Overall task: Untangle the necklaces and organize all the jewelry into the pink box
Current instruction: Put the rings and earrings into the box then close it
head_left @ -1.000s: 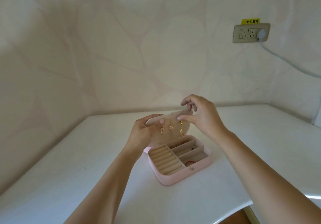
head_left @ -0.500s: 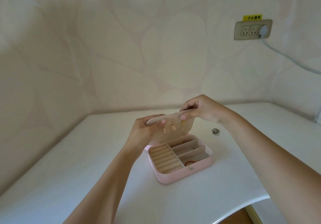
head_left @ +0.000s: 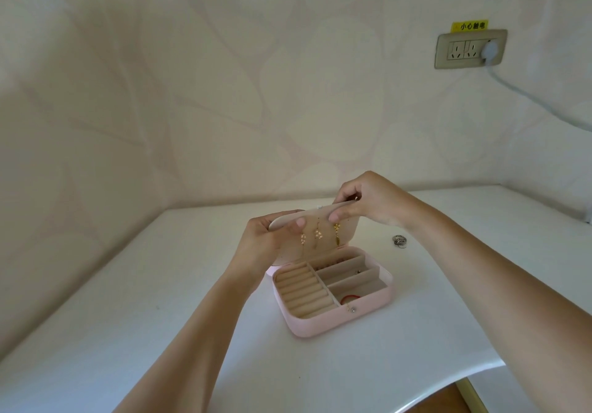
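Pink, small and probably light, the box [head_left: 339,321] sits open on the white table [head_left: 160,332]. Its base lies flat and its beige panel [head_left: 325,249] stands raised at the back. Three gold earrings [head_left: 318,234] hang down the panel's face. They look thin, loose and easy to snag, so each is best taken by its hook or post, not by the dangling end.

The left hand [head_left: 262,243] grips the panel's left edge with its thumb on the face, steadying it. The right hand [head_left: 371,199] pinches the top edge near the right corner. Whether it also holds a small piece there is too small to tell.

In the base, padded ring rolls fill the left half, and a red cord [head_left: 349,298] lies in the nearest right compartment. Silver rings [head_left: 399,240] lie on the table to the right of the box, apart from it. Hard and smooth, they could slip, so a fingertip pinch across the band suits them. A wall socket [head_left: 469,49] is set high on the wall behind.
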Action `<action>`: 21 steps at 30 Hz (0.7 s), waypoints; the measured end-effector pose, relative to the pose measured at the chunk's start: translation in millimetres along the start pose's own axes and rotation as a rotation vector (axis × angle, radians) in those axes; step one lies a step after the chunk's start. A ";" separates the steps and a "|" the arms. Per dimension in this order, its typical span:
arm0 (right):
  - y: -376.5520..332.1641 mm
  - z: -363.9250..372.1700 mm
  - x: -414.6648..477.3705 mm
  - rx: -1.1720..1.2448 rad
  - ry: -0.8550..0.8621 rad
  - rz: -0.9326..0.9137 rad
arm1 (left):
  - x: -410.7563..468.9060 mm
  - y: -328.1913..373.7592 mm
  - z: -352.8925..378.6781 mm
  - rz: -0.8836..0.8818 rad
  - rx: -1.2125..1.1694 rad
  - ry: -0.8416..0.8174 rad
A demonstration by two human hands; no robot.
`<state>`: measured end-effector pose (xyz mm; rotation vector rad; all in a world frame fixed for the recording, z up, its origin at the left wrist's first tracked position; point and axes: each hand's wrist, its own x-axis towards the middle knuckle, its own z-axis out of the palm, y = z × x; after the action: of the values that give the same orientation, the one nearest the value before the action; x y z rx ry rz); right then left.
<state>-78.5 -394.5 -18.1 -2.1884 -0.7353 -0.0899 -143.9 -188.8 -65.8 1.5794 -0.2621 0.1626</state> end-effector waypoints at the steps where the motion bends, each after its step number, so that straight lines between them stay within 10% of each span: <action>1: 0.6 2.1 0.2 -0.016 0.022 -0.012 | 0.3 -0.5 0.0 0.000 -0.003 0.007; 16: 13.4 4.6 5.3 0.065 0.002 0.004 | 7.3 -10.4 -11.5 -0.070 0.022 0.057; 21: 53.7 -18.6 -10.0 -0.018 0.231 0.182 | 11.2 -21.9 -13.7 -0.183 0.115 0.092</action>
<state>-54.9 -439.7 -45.1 -2.2053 -0.4068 -0.2519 -126.5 -175.6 -83.5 1.6960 -0.0364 0.1095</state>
